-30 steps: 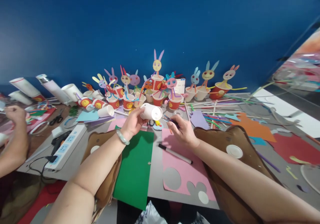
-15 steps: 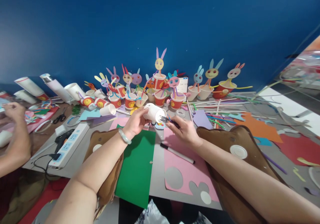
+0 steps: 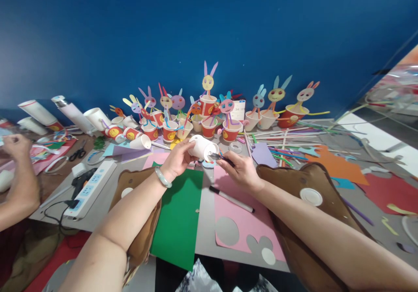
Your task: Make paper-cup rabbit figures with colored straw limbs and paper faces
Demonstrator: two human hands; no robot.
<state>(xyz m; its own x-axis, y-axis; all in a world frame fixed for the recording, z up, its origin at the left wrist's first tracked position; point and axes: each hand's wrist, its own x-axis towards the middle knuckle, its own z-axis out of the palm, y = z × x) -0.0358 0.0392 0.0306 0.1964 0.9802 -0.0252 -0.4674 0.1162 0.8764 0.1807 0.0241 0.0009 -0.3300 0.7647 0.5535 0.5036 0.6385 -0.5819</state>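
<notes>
Tipped on its side above the table, a white paper cup [image 3: 200,147] is held by my left hand [image 3: 179,157], fingers wrapped around its left end. My right hand [image 3: 241,170] is closed on a slim dark-handled tool [image 3: 225,158]. The tool's metallic tip reaches the cup's right end; whether it is scissors or a knife I cannot make out. Partly behind the cup lies a small light-blue paper piece [image 3: 209,164]. Below my hands are a green sheet [image 3: 178,213], a black-and-white marker [image 3: 231,199] and a pink sheet [image 3: 241,226] with shapes cut out.
Paper cups with rabbit-faced figures [image 3: 208,83] line the blue wall. Pipe cleaners [image 3: 290,142] and coloured paper [image 3: 336,166] lie at right. Brown cushions [image 3: 281,187] flank the sheets. A power strip [image 3: 93,187], a glue gun [image 3: 83,181] and another person's arm [image 3: 22,174] are at left.
Hardly anything differs. My hands, the cup and the tool stay in nearly the same place. The other person's hand at left has shifted slightly.
</notes>
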